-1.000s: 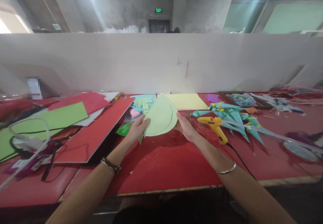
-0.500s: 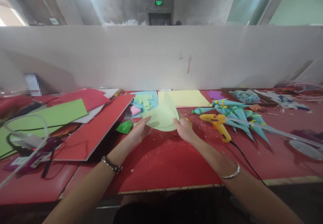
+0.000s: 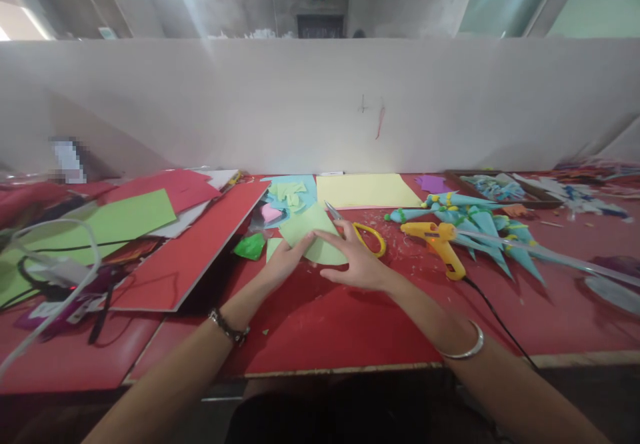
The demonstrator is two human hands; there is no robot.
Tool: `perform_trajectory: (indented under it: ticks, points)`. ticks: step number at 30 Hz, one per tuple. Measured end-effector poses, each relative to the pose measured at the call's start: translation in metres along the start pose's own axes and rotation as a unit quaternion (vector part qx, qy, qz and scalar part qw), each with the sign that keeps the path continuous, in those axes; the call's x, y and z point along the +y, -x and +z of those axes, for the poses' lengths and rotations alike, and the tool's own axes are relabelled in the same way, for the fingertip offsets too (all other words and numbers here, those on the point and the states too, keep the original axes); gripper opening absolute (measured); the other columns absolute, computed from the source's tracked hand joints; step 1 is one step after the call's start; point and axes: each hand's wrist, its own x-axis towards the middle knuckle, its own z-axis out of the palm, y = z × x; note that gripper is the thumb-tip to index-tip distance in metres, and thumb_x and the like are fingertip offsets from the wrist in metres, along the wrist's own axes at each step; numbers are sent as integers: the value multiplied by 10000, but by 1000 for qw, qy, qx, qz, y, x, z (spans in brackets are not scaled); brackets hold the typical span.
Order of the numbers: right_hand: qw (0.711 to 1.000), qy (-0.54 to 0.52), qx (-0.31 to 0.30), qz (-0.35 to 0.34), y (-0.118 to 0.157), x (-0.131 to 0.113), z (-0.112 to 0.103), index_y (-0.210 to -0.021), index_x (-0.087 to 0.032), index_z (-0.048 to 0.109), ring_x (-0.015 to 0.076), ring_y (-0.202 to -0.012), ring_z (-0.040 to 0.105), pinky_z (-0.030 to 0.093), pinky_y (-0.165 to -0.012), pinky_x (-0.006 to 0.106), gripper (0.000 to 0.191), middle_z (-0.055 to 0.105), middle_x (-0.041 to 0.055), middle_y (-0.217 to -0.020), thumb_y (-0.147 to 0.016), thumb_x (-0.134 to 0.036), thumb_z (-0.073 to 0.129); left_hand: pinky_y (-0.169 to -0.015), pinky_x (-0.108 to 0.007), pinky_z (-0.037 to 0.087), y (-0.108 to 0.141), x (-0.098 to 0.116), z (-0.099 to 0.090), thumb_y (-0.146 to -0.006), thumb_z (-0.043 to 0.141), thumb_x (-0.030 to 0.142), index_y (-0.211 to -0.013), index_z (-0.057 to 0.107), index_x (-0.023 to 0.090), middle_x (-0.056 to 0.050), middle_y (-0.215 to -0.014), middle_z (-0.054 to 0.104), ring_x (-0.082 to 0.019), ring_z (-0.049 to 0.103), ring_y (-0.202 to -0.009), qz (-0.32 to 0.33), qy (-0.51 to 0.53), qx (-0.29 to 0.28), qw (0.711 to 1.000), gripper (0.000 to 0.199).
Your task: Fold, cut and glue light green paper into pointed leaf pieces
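A pale green sheet of paper [image 3: 320, 247], bent over in a curve, is in front of me above the red table. My left hand [image 3: 285, 261] grips its left side, with the fingertips partly hidden by the paper. My right hand [image 3: 359, 261] is at the right side of the sheet, its thumb and fingers spread apart and the fingers reaching over the paper. Just behind and to the right of that hand lie scissors with yellow handles [image 3: 374, 239]. Another pale green piece of paper [image 3: 273, 247] shows by my left fingers.
A yellow glue gun [image 3: 436, 241] with a cord lies on the right, near several blue paper cones [image 3: 483, 227]. A red board [image 3: 195, 251] leans on the left. Yellow paper [image 3: 367, 191], blue paper [image 3: 310, 194] and a bright green scrap [image 3: 250, 247] lie around the sheet.
The green sheet has gone from an open curve held on both sides to a folded-over shape. My right hand has spread its fingers and moved inward, and the scissors now show more.
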Motion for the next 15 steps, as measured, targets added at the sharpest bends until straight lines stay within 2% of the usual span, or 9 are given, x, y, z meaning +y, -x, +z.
perform_trajectory:
  ticks: [2,3,6,8,11,15]
  points:
    - [999,-46,15,10,0,-3,-1,-1317,-248,324,257,-1258,272,297,-1002,409,696,258,94,-1332,-699,-411,601,-472,-239,450,0,0,0,-723,558,467,-747,606,141,-6,-520,602,-123,542,-457,2,-25,-12,1000,330]
    - [996,-83,33,25,-1,-4,-1,-1331,-226,277,244,-1244,305,324,-985,393,698,292,106,-1329,-727,-414,571,-458,-235,445,0,1,0,-737,544,465,-703,600,139,-4,-485,589,-119,534,-431,1,-37,-24,999,332]
    - [970,-213,71,90,-4,-3,1,-1352,-200,143,183,-1069,504,442,-857,324,621,439,116,-1263,-826,-373,425,-425,-223,433,1,3,1,-765,507,474,-622,575,137,-8,-431,569,-114,524,-383,-6,-58,-59,997,372]
    - [950,-278,58,128,-6,0,4,-1320,-195,223,168,-929,582,483,-765,295,534,548,95,-1157,-841,-362,388,-428,-223,441,3,5,4,-767,500,484,-631,573,137,-11,-437,573,-117,534,-386,-15,-50,-71,996,380]
    - [935,-306,50,171,-7,6,8,-1161,-176,459,178,-838,616,496,-696,281,401,635,64,-1014,-820,-384,421,-416,-221,445,5,6,8,-738,539,487,-667,568,138,-9,-497,595,-107,532,-376,-27,-29,-76,996,357]
    - [930,-310,76,185,-8,10,11,-1057,-169,547,181,-823,624,496,-674,272,357,658,53,-974,-800,-399,453,-374,-202,419,8,7,11,-687,577,521,-656,547,139,10,-513,582,-85,507,-337,-25,-22,-97,995,384]
